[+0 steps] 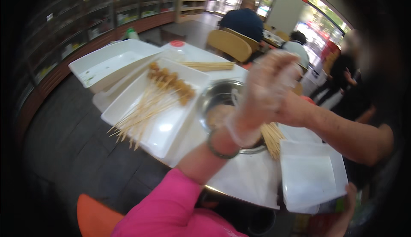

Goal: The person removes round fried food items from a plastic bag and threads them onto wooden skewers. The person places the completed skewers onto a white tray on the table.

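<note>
My left hand (268, 82), in a clear plastic glove with a green bangle at the wrist, is raised over a steel bowl (205, 108). Motion blur hides its fingers' exact pose. Another person's bare forearm (327, 126) reaches in from the right, that hand overlapping my glove; whether they touch is unclear. My right hand is out of view. Pale food lies in the bowl, partly behind my arm. Left of it, a white tray (165, 127) holds skewers of brown food pieces (171, 81), their bare sticks over its near edge. Loose wooden sticks (272, 139) lie right of the bowl.
Another white tray (112, 61) stands at the far left. More sticks (208, 65) lie behind the bowl near a red-lidded container (177, 44). Stacked white trays (310, 172) are at right, a person's bare hand (351, 190) at their edge. An orange chair (96, 217) stands lower left.
</note>
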Motion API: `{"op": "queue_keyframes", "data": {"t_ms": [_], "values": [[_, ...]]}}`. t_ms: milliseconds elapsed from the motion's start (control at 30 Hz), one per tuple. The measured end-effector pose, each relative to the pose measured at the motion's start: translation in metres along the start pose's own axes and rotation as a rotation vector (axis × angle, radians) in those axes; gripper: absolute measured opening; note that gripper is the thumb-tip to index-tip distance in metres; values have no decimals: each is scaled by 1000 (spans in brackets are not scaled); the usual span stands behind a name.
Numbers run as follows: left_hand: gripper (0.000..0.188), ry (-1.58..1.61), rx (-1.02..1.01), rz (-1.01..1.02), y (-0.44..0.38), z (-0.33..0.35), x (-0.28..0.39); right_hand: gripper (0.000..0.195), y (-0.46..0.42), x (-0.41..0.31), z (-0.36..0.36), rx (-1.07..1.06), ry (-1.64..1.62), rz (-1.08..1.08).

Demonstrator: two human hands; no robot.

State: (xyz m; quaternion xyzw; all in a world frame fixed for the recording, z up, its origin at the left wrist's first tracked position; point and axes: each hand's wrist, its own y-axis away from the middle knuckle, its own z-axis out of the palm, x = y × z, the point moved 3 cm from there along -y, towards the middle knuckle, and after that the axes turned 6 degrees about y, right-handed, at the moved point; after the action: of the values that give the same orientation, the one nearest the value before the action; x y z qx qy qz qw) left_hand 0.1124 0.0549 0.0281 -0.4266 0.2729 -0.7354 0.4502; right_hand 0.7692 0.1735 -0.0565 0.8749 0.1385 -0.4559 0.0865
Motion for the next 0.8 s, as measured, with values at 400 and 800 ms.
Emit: {"op": "queue_keyframes", "data": {"t_ms": [400,800], "values": [[23,-5,-144,-206,19,19,-25,38,-94,26,43,199,102,2],[33,-411,-21,12,61,-28,19,41,-207,117,85,379,170,28]]}}
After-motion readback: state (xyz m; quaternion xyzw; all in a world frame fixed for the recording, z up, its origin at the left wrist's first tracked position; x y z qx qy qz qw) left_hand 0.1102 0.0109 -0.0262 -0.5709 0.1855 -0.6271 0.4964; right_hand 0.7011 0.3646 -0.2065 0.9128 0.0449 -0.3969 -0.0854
